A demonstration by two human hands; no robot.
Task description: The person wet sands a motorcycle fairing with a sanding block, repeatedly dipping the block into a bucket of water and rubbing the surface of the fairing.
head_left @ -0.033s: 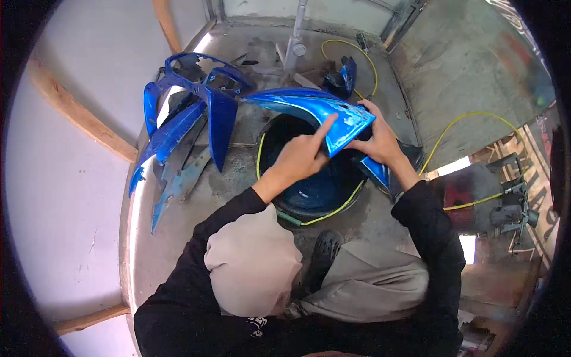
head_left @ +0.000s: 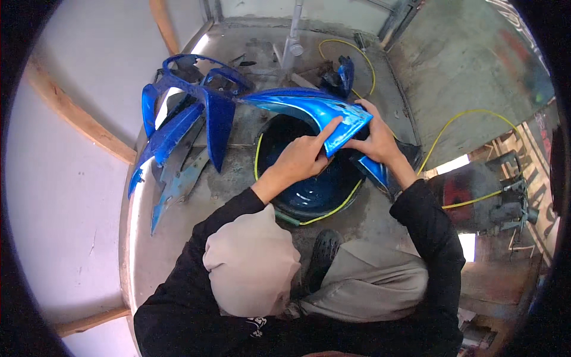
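Note:
My right hand (head_left: 380, 138) grips the right end of a glossy blue motorcycle body panel (head_left: 321, 114), its thumb and fingers on opposite edges. My left hand (head_left: 299, 157) holds the panel's lower edge, one digit lying across the blue face and the other fingers curled below. Whitish worn patches mark the panel near my right hand. Its narrow end reaches left toward other blue panels. Below it stands a round dark tub (head_left: 306, 199) with a yellow rim cord; both hands are over this tub.
Several blue body panels (head_left: 221, 128) lie at the left. A small blue part (head_left: 345, 74) sits at the back beside a yellow hose (head_left: 374, 65). Another blue piece (head_left: 375, 169) rests right of the tub. A grey post (head_left: 292, 44) rises behind, and a dark machine (head_left: 476, 193) stands right.
The panel's right end has shifted very slightly left. The left hand's digit on its face has slid a little to the right. Both hands keep their hold.

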